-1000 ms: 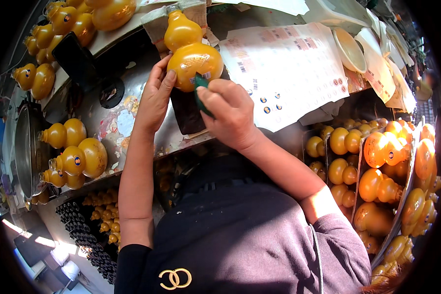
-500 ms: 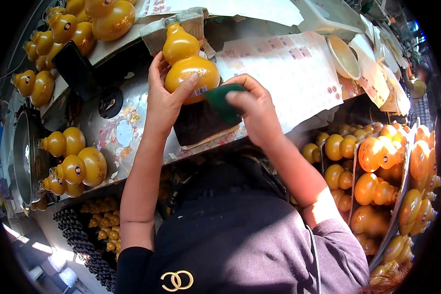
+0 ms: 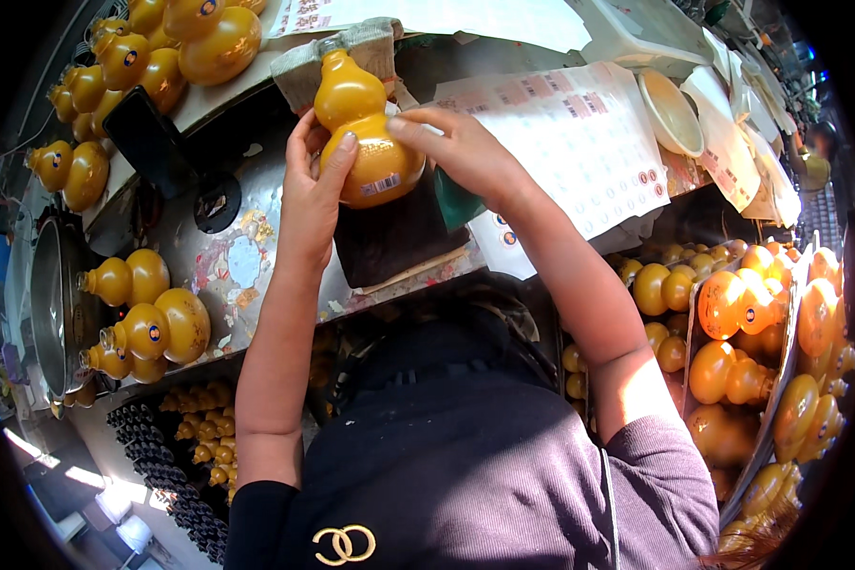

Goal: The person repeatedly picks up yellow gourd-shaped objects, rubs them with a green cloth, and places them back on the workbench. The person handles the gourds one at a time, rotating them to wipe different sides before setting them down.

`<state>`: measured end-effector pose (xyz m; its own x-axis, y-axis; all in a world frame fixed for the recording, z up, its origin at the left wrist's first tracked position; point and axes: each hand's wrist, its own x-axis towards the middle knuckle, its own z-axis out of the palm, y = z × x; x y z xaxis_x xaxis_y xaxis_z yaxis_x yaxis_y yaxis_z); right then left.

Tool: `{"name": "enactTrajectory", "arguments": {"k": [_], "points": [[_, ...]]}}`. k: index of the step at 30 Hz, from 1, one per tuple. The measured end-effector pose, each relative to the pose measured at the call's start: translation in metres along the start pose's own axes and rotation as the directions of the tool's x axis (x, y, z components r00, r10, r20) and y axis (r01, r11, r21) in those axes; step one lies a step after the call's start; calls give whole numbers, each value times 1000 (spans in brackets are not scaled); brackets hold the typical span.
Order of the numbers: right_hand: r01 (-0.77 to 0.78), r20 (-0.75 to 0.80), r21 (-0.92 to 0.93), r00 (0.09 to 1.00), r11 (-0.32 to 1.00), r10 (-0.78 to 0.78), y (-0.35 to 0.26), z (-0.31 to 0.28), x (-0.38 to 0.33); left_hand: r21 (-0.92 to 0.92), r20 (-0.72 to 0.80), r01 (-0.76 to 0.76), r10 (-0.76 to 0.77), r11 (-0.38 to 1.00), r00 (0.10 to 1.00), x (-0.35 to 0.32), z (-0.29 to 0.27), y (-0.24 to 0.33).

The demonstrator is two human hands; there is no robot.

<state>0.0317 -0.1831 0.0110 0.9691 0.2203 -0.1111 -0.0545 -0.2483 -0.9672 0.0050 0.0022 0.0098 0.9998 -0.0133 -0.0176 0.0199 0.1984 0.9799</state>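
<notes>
A glossy yellow gourd-shaped bottle (image 3: 363, 104) lies tilted on the bench, its neck toward a folded grey cloth (image 3: 375, 43). Low on its lower bulb is a small barcode label (image 3: 381, 184). My left hand (image 3: 312, 180) grips the bottle's left side, thumb over the front. On its right side, by the waist, my right hand (image 3: 461, 152) holds it with the thumb on the surface; the other fingers are partly hidden. A green flat piece (image 3: 454, 201) shows below my right hand, beside a dark pad (image 3: 389, 247), and appears to be out of the fingers.
Printed label sheets (image 3: 560, 142) cover the bench at right, near a shallow round bowl (image 3: 670, 112). A phone on a stand (image 3: 147, 128) is at left. More gourd bottles stand at left (image 3: 147, 328) and in racks at right (image 3: 722, 370). A metal basin (image 3: 52, 304) sits far left.
My right hand has moved up and left from the green piece onto the bottle's side. The green piece sits lower and right. The barcode label on the bottle is now uncovered.
</notes>
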Motion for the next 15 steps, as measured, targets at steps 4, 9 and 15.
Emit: {"name": "enactTrajectory", "arguments": {"k": [4,9,15], "points": [[-47,44,-7,998,999,47,-12,-4,-5,-48,29,10,-9,999,1000,-4,-6,-5],[-42,86,-78,995,996,49,-3,-1,-2,-22,58,42,-40,999,997,-4,-7,-11],[-66,84,9,994,998,65,-6,0,-5,-110,100,45,-34,993,994,-4,-10,-11]]}}
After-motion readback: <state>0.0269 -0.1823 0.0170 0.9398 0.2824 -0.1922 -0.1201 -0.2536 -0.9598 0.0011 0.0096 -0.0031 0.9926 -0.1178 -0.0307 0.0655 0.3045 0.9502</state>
